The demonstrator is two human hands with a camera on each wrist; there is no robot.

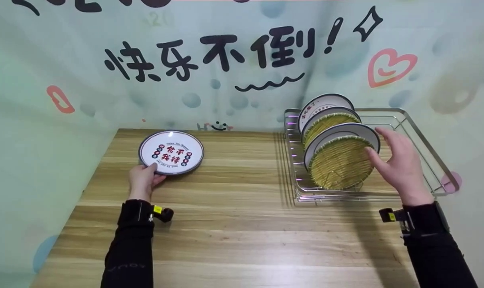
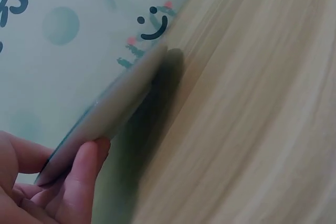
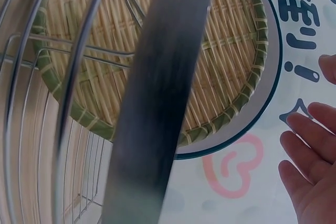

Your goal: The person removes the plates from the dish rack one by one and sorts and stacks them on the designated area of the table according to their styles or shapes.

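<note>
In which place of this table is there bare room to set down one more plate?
The widest bare patch is the middle of the wooden table, between the held plate and the wire rack. It continues toward the viewer, between the two black sleeves. The rack's left half is crowded: plates and woven trays stand close together.

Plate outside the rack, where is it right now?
In the head view, the plate is on the left, held at its near edge by the left hand, over the back-left part of the wooden table, left of the wire rack.
</note>
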